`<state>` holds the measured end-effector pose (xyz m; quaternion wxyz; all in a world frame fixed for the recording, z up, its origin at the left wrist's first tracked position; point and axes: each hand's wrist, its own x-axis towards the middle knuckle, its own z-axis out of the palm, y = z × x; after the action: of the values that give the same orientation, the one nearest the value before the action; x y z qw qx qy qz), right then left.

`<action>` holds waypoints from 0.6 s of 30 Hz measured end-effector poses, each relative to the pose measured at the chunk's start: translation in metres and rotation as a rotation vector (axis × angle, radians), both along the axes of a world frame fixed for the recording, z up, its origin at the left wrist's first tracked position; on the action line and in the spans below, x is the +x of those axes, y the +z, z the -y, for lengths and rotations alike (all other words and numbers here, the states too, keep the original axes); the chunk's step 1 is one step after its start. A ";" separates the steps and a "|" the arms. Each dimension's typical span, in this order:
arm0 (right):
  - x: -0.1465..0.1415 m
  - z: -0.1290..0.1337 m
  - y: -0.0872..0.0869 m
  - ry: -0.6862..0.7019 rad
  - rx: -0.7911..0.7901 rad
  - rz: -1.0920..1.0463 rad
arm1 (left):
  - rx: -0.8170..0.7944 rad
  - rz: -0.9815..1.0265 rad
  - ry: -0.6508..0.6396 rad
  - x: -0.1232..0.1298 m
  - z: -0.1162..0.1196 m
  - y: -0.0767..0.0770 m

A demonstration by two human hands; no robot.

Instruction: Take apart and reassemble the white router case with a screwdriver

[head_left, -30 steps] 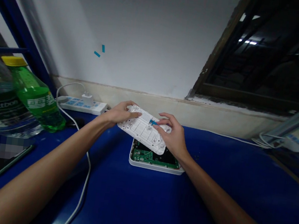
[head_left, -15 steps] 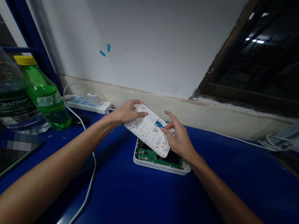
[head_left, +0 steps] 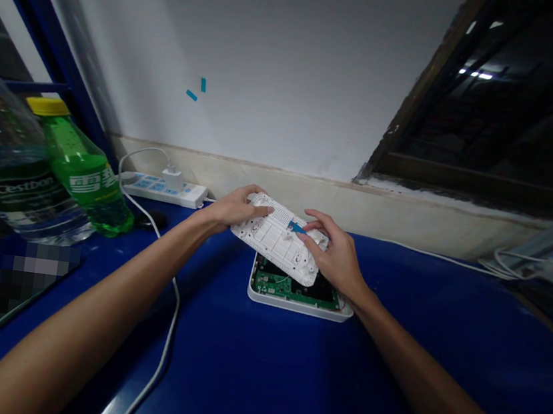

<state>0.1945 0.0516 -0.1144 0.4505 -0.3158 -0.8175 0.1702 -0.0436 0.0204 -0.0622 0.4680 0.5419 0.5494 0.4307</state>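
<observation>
My left hand point(head_left: 236, 210) is closed on the upper left end of a white perforated plastic cover point(head_left: 272, 241), thumb on top. The cover is tilted, its ribbed inner side toward me. My right hand point(head_left: 334, 251) is at the cover's right part, its thumb and index finger pinched on the end of a small blue strip point(head_left: 295, 227) that lies against the cover. Below the cover sits a white casing point(head_left: 294, 308) on the table, with a green circuit board point(head_left: 274, 283) inside. The cover hides the back of the casing.
A white power strip point(head_left: 192, 196) with a plugged-in adapter stands by the wall, and its white cable point(head_left: 173, 315) runs across the blue table point(head_left: 245, 378). A green bottle point(head_left: 84, 170) and a large clear bottle point(head_left: 22, 182) stand at left. A dark-framed window is at right.
The lower right end of the cover has risen slightly. My right hand has shifted a little to the right, its fingers still at the blue strip.
</observation>
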 end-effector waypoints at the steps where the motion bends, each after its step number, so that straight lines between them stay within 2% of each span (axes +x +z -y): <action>1: -0.001 0.000 0.000 0.000 -0.009 -0.007 | -0.013 0.008 -0.006 0.000 0.000 -0.001; 4: -0.002 -0.001 -0.001 0.019 -0.041 -0.026 | -0.009 -0.078 0.011 0.001 0.003 -0.001; 8: -0.001 0.001 -0.003 0.014 -0.012 -0.047 | 0.145 -0.404 0.107 0.001 0.016 -0.002; 12: 0.003 0.002 -0.004 -0.007 -0.007 -0.086 | 0.255 -0.635 0.139 -0.005 0.050 -0.004; 14: 0.004 0.002 -0.004 -0.008 -0.013 -0.090 | 0.304 -0.907 0.207 -0.013 0.076 -0.005; 16: 0.005 0.002 -0.005 0.000 -0.019 -0.089 | 0.215 -1.193 0.291 -0.024 0.103 -0.006; 18: 0.004 0.002 -0.006 0.016 -0.028 -0.079 | -0.004 -1.343 0.376 -0.037 0.125 -0.008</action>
<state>0.1986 0.0499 -0.1203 0.4767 -0.3084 -0.7991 0.1976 -0.0806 -0.1047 -0.0706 -0.0543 0.5859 0.8051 0.0751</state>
